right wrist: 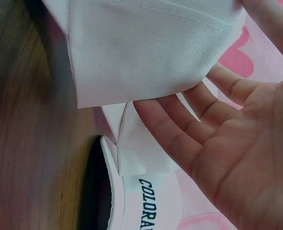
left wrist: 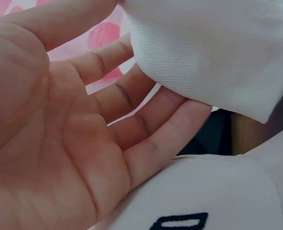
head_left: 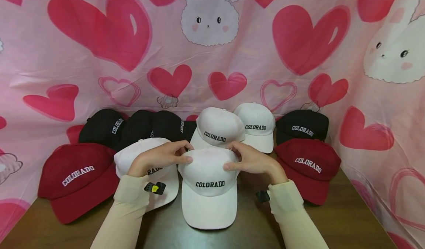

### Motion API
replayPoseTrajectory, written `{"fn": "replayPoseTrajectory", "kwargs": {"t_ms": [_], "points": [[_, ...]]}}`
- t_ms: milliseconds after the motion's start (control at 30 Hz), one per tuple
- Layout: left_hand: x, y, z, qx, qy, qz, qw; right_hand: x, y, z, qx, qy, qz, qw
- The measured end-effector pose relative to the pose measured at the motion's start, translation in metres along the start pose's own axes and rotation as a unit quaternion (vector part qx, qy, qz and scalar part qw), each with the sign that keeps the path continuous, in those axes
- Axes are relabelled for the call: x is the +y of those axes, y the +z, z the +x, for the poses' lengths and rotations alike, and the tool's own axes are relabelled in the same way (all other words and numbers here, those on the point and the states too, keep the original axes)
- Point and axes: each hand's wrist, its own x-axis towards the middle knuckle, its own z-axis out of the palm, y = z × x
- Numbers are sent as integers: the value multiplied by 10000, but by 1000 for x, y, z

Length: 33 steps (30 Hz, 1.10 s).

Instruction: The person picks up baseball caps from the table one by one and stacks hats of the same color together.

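At the front middle, a white baseball cap [head_left: 210,212] with COLORADO in dark letters has its brim toward me. My left hand [head_left: 159,156] holds it by the left side of the crown, thumb in front and fingers behind. The right hand [head_left: 255,162] grips the opposite side in the same way. In the left wrist view, the fingers of the left hand [left wrist: 88,124] reach behind the white fabric [left wrist: 213,52]. In the right wrist view, the cap's edge [right wrist: 146,57] hides the fingertips of the right hand [right wrist: 237,134].
Another white cap [head_left: 132,155] lies under my left wrist. Two white caps [head_left: 217,123] [head_left: 257,120] stand behind. Black caps [head_left: 101,127] [head_left: 302,125] are at the back; red caps [head_left: 76,171] [head_left: 308,162] flank both sides. A pink heart-print cloth [head_left: 212,57] hangs behind the wooden table [head_left: 252,223].
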Motion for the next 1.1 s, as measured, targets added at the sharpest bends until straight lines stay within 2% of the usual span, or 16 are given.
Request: {"fn": "replayPoseTrajectory", "kwargs": {"t_ms": [100, 300, 733, 933, 1100], "points": [[2, -2, -2, -74, -42, -64, 9999, 1, 2, 1, -54, 66, 53, 9999], [4, -3, -4, -163, 95, -68, 9998, -1, 3, 1, -128, 151, 11, 9998], [2, 1, 0, -91, 71, 133, 9998, 2, 6, 4, -61, 224, 15, 9997], [5, -2, -1, 164, -34, 365, 9992, 1, 5, 4, -68, 209, -41, 9998], [9, -8, -9, 632, 122, 508, 9966, -3, 3, 1, -28, 152, -217, 9996]]}}
